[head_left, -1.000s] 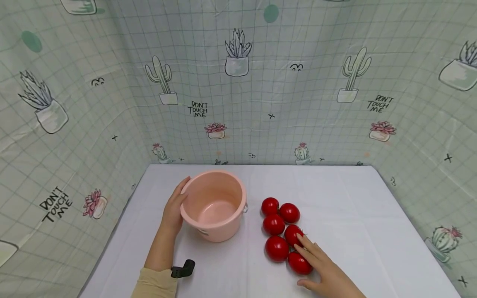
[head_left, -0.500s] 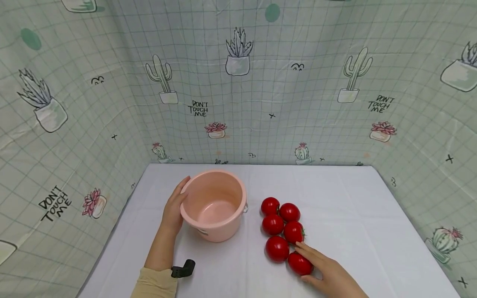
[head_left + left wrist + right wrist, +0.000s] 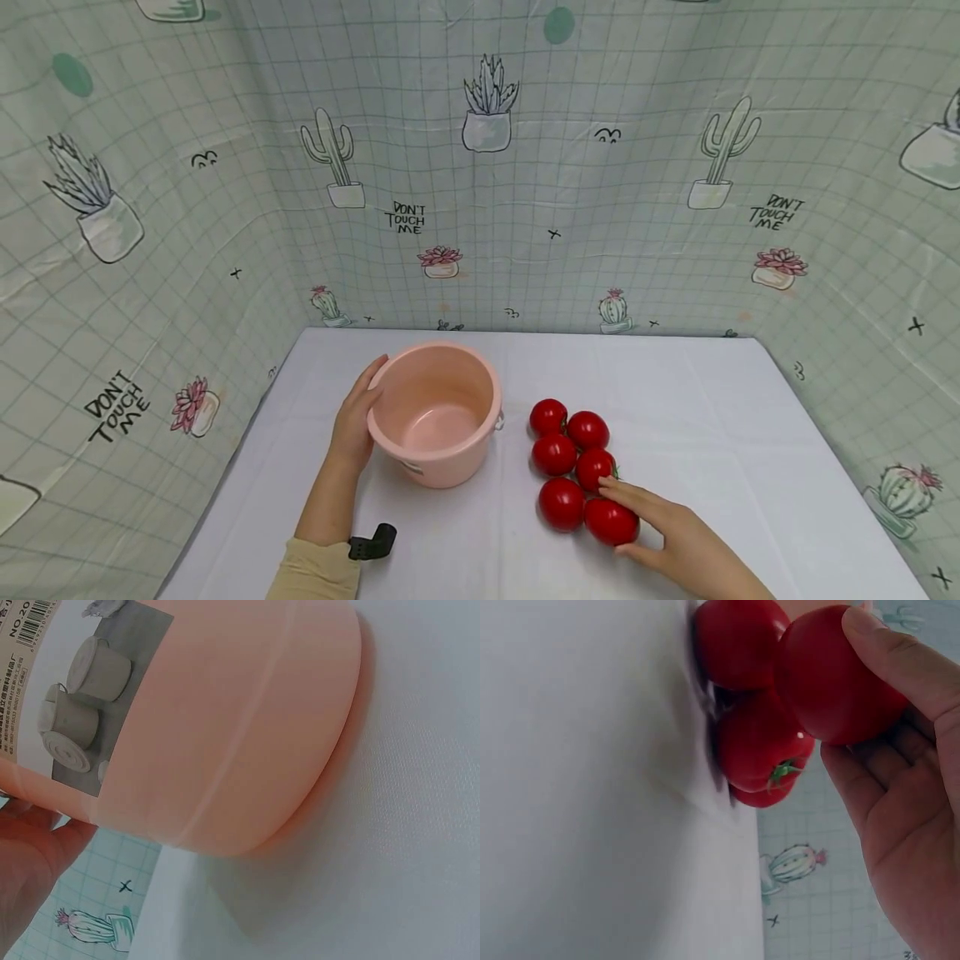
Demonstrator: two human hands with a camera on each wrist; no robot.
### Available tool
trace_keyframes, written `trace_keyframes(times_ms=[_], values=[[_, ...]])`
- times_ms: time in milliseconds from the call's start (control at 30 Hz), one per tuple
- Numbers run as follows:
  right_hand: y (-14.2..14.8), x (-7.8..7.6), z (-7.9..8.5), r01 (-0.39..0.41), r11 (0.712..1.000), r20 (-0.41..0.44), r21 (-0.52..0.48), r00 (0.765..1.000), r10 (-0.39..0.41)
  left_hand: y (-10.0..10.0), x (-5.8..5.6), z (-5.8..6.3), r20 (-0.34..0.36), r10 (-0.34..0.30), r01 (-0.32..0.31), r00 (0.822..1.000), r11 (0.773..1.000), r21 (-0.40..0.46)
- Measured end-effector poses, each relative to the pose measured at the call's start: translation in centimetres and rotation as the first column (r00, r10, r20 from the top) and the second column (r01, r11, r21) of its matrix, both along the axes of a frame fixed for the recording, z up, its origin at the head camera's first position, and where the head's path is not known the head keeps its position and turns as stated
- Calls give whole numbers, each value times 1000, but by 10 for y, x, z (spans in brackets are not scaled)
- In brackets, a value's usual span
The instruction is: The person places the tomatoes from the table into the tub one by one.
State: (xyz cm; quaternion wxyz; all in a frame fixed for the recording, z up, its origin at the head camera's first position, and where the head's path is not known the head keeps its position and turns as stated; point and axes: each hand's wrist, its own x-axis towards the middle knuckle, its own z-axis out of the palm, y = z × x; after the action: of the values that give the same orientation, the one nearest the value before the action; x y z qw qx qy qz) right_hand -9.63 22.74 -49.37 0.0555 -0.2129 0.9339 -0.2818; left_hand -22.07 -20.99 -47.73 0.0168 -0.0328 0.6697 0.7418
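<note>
A pink plastic bucket [image 3: 450, 472] stands at the left of the table, with nothing in it. My left hand [image 3: 356, 427] grips its left side at the rim. In the left wrist view the bucket wall [image 3: 232, 697] bears a printed label [image 3: 112, 682], and the fingers lie along it. My right hand [image 3: 678, 533] holds the nearest tomato [image 3: 611, 522] between thumb and fingers. Seen from the right wrist, this red tomato [image 3: 836, 675] sits higher than its neighbours, off the tablecloth. Several other tomatoes [image 3: 554, 454] lie bunched just beyond; one tomato [image 3: 754, 742] shows a green stem.
White cloth [image 3: 675, 392] covers the table. A curtain [image 3: 555, 183] printed with cacti closes off the back and both sides. On the left wrist sits a black strap mount [image 3: 372, 543]. A metal handle fitting [image 3: 499, 420] sticks out from the bucket's right side.
My right hand has come down from over two tomatoes to the nearest one and taken hold of it; that tomato has shifted slightly up and right. The left hand stays on the bucket.
</note>
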Motion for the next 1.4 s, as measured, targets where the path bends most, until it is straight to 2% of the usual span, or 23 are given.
trace_keyframes(times_ms=[133, 267, 567, 733, 967, 1133, 1267, 1400], values=[[-2, -14, 11, -56, 998, -102, -18, 993, 54, 0, 1, 1, -8, 7, -7, 1000, 1000, 13], [-5, -33, 25, -82, 996, -156, -20, 985, 78, 1, 0, 0, -19, 12, -11, 1000, 999, 48], [-22, -84, 68, -183, 980, -157, -78, 973, 169, 4, -1, -2, -23, 42, -41, 999, 998, 52], [-37, -117, 86, -254, 960, -106, -121, 965, 241, 5, 0, -3, -25, 49, -47, 998, 997, 62], [-68, -162, 103, -313, 917, 15, -248, 945, 327, 4, -1, -4, -40, 52, -49, 998, 997, 66], [-94, -183, 110, -323, 907, 105, -270, 927, 361, 3, -2, -6, -40, 52, -49, 998, 995, 82], [-113, -196, 116, -322, 911, 180, -258, 910, 373, 3, -3, -7, -32, 57, -54, 998, 995, 87], [-133, -210, 120, -358, 899, 241, -251, 877, 416, 4, -2, -6, -30, 60, -58, 998, 995, 83]])
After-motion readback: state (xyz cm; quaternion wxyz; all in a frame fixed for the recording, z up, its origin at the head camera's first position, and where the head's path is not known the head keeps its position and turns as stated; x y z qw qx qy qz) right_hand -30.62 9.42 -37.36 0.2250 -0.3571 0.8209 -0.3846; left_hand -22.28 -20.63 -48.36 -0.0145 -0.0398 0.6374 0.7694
